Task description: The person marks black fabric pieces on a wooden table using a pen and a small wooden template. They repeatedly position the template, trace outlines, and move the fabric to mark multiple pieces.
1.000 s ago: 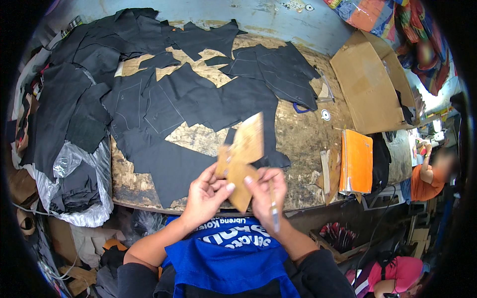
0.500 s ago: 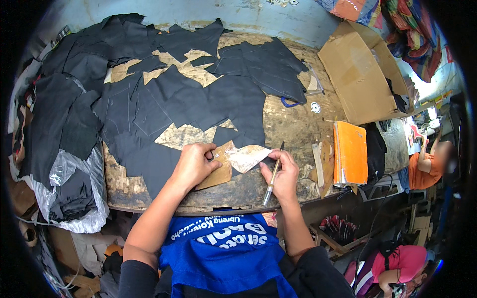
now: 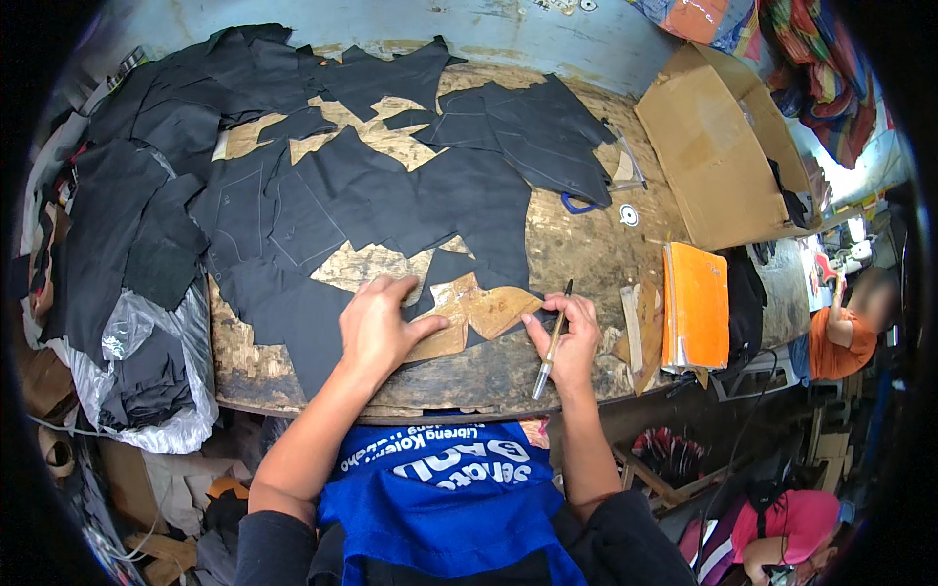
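Note:
A brown, two-lobed card pattern piece point(image 3: 504, 311) with worn, pale patches lies over black sheet material point(image 3: 391, 210) near the table's front edge. At its left end, my left hand point(image 3: 375, 322) rests with thumb and fingers spread, the thumb on the piece. My right hand point(image 3: 571, 337) is closed around a slim pen point(image 3: 552, 354), held slanting between the fingers. Its thumb and fingertip also touch the pattern piece's right tip. Pale outlines are drawn on the black material farther left. Part of the piece's left lobe is hidden by my left thumb.
An orange book-like stack point(image 3: 696, 308) and brown strips point(image 3: 635, 332) lie to the right. Behind them stands an open cardboard box point(image 3: 718, 146). Blue-handled scissors point(image 3: 578, 204) lie partly under the material. A plastic bag point(image 3: 181, 342) hangs at left. Two people are at far right.
The pattern piece has turned from a raised, twisted position to lying flatter, its right lobe now brown side up. My left fingers have spread. My right hand still has the pen.

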A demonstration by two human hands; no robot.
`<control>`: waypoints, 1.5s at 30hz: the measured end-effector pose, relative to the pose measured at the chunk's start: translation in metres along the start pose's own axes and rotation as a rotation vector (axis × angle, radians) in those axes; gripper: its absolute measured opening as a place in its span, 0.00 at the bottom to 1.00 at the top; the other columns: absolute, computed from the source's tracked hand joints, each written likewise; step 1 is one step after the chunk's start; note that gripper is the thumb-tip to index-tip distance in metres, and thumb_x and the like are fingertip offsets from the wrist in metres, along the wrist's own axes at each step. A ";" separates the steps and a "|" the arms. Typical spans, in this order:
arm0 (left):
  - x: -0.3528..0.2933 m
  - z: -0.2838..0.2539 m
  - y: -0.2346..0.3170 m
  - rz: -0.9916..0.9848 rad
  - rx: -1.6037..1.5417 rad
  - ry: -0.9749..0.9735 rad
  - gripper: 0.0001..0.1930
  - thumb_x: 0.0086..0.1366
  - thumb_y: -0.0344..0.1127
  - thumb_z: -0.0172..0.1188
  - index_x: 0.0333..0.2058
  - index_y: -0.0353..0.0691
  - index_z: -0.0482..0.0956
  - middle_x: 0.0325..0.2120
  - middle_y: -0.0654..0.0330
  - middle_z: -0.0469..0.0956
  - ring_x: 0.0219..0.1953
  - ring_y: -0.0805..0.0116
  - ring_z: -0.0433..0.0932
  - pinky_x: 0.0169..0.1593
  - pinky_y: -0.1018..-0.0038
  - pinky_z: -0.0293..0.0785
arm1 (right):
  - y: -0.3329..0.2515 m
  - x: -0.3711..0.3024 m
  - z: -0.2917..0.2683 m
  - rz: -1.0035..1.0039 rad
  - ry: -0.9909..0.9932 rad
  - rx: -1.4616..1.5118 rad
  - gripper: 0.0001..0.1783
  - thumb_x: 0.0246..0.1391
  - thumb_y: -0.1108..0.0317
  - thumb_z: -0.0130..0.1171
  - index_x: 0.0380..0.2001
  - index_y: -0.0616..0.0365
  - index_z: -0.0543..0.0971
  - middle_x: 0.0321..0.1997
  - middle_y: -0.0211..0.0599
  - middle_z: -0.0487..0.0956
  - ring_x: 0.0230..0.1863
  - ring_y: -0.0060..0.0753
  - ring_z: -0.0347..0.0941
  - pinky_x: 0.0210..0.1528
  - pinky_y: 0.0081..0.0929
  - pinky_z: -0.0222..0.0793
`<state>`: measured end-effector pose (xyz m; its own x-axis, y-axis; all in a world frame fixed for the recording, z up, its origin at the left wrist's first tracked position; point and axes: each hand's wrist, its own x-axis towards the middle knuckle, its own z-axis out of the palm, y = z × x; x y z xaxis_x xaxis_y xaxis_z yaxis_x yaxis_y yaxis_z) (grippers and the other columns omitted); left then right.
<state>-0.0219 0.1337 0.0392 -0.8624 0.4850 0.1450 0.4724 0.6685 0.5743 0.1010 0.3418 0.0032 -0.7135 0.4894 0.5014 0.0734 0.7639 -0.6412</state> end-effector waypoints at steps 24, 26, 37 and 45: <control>-0.057 0.049 0.029 0.459 0.126 -0.338 0.41 0.57 0.61 0.56 0.61 0.36 0.61 0.64 0.48 0.53 0.68 0.50 0.46 0.61 0.34 0.39 | 0.004 -0.002 0.000 0.017 -0.032 0.011 0.15 0.32 0.72 0.72 0.25 0.58 0.76 0.33 0.38 0.80 0.41 0.39 0.70 0.46 0.32 0.67; -0.057 0.052 0.027 0.464 0.199 -0.374 0.43 0.57 0.63 0.53 0.61 0.33 0.60 0.65 0.48 0.52 0.68 0.51 0.46 0.61 0.33 0.37 | 0.005 0.004 -0.002 0.047 -0.024 0.010 0.13 0.35 0.71 0.71 0.25 0.59 0.77 0.32 0.39 0.80 0.37 0.37 0.72 0.43 0.31 0.68; -0.058 0.051 0.028 0.467 0.171 -0.372 0.43 0.59 0.62 0.51 0.61 0.32 0.59 0.65 0.48 0.52 0.69 0.52 0.44 0.61 0.33 0.37 | -0.018 0.094 0.061 0.222 -0.196 -0.293 0.11 0.37 0.70 0.67 0.22 0.60 0.74 0.18 0.40 0.75 0.23 0.35 0.74 0.26 0.34 0.67; -0.058 0.050 0.026 0.483 0.164 -0.349 0.42 0.60 0.61 0.50 0.61 0.31 0.58 0.65 0.48 0.51 0.69 0.52 0.43 0.61 0.34 0.38 | 0.005 0.160 0.064 -0.099 0.109 -0.220 0.13 0.42 0.79 0.55 0.34 0.56 0.79 0.37 0.45 0.79 0.43 0.49 0.73 0.45 0.38 0.70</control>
<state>0.0500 0.1514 0.0050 -0.4468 0.8920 0.0695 0.8404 0.3918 0.3745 -0.0579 0.3968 0.0432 -0.6465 0.4412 0.6225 0.1653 0.8775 -0.4502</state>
